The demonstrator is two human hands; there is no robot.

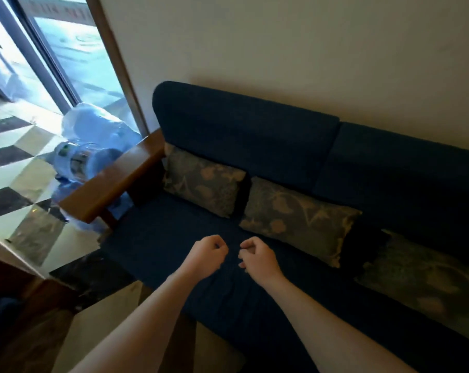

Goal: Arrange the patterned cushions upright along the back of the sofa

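Observation:
Three patterned grey-and-tan cushions lean against the backrest of the dark blue sofa [244,130]. The left cushion [201,181] stands by the wooden armrest, the middle cushion [298,219] sits beside it, and the right cushion [421,275] is partly in shadow near the frame's edge. My left hand [203,255] and my right hand [257,258] hover close together over the seat, in front of the middle cushion, touching none. Both have their fingers curled in with nothing in them.
A wooden armrest [115,179] bounds the sofa's left end. Beyond it, large plastic water bottles [85,146] lie on the tiled floor by a glass door [74,57]. A pale wall rises behind the sofa.

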